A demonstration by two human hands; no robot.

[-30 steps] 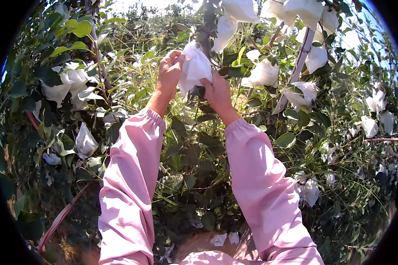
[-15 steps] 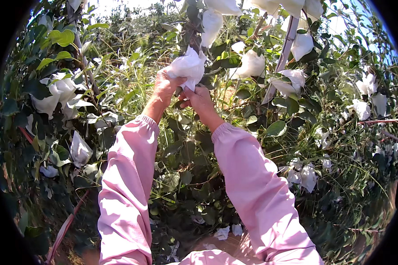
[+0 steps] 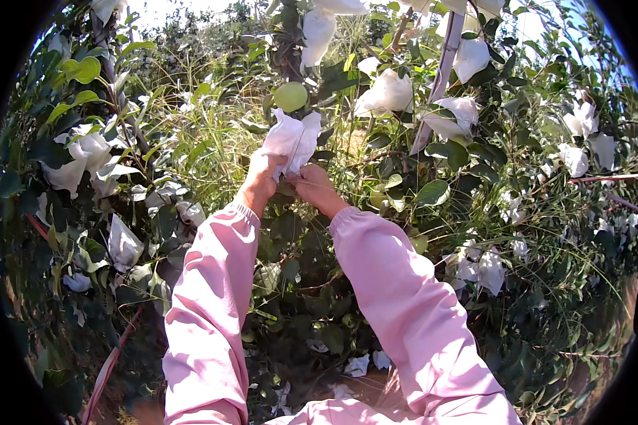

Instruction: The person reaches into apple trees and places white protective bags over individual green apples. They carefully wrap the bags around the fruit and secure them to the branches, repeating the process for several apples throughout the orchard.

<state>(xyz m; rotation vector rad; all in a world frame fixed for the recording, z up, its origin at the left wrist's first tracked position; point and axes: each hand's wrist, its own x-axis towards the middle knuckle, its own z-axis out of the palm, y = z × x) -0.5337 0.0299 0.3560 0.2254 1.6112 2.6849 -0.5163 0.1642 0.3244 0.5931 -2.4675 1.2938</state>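
A white fruit bag (image 3: 295, 136) is held between both hands in front of the branch. My left hand (image 3: 262, 176) grips its lower left side, fingers closed. My right hand (image 3: 315, 187) pinches the lower right edge of the same bag; part of its fingers is hidden behind the paper. Just above the bag's upper edge hangs a bare green apple (image 3: 290, 96), still on the tree. Whether bag and apple touch, I cannot tell.
More bagged fruit hangs around, such as a white bag (image 3: 388, 93) on the right and another white bag (image 3: 125, 243) on the left. A slanting pole (image 3: 441, 83) stands right of my hands. Loose white scraps (image 3: 357, 365) lie on the ground below.
The bag has come down, with both hands lower and still on it. A green apple now shows above it, where the bag was before. The view has shifted slightly.
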